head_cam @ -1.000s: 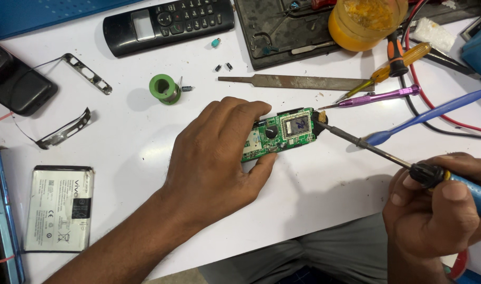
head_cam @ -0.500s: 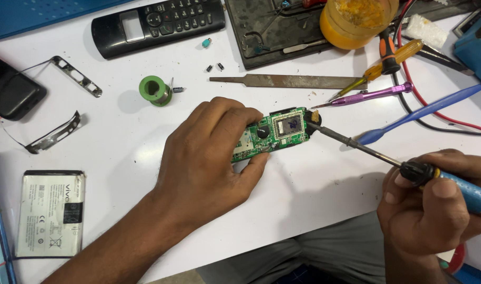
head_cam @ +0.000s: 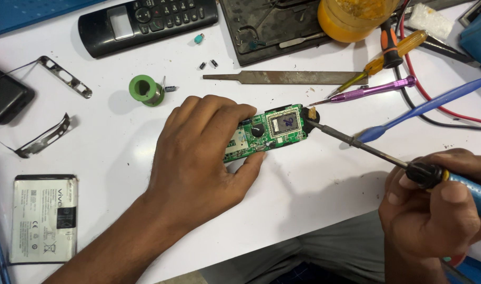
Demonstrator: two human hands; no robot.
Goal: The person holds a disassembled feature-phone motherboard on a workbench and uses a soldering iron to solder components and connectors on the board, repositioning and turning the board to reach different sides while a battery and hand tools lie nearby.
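Note:
My left hand (head_cam: 201,152) lies flat over the left part of a green circuit board (head_cam: 274,130) on the white table, pinning it between fingers and thumb. The board carries a square metal-shielded chip and a small round black part. My right hand (head_cam: 435,210) grips a blue-handled soldering iron (head_cam: 464,186) at the lower right. Its long dark tip (head_cam: 330,131) reaches up-left to the board's right end, beside a small tan component.
A green solder spool (head_cam: 144,89), a metal file (head_cam: 282,78), a black cordless handset (head_cam: 145,23), a yellow jar (head_cam: 356,18), several screwdrivers (head_cam: 380,60), a purple tool (head_cam: 377,89), a blue spudger (head_cam: 429,108), a phone battery (head_cam: 43,218) and metal frame strips (head_cam: 46,138) lie around.
The view has shifted slightly, so everything sits a little lower and left in frame. Both hands keep their grip, and the iron tip stays at the board's right end.

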